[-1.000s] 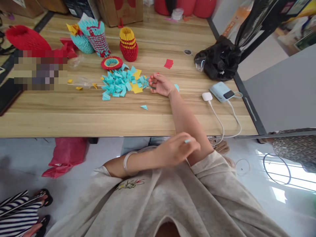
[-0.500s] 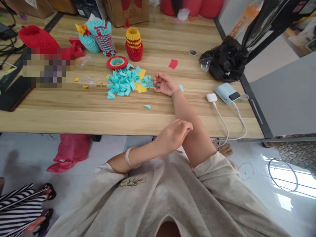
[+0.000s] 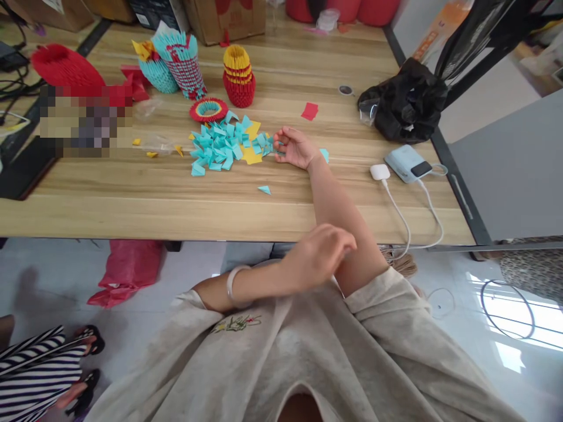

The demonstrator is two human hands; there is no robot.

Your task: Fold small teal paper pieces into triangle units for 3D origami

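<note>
My right hand (image 3: 295, 147) rests on the table, palm partly up, with loosely bent fingers apart and nothing in them. Its fingertips are beside a pile of folded light-blue paper pieces (image 3: 220, 143). Yellow paper sheets (image 3: 251, 155) lie partly under that pile. My left hand (image 3: 319, 255), with a pale bangle (image 3: 231, 286) on the wrist, is curled closed against my right forearm; it is slightly blurred, and no object shows in it. One light-blue folded piece (image 3: 264, 190) lies alone nearer the table edge. A red-rimmed paper ring (image 3: 208, 109) sits behind the pile.
Behind are a red and yellow paper vase (image 3: 238, 76), a blue and red paper vase (image 3: 182, 64) and red paper squares (image 3: 309, 111). To the right lie a black plastic bag (image 3: 407, 102), a power bank (image 3: 407, 164) and a white earbud case (image 3: 379, 172). Someone's striped clothing (image 3: 39, 369) shows lower left.
My left hand has slid a little down and right along my right forearm, toward the elbow. My right hand stays in place by the paper pile.
</note>
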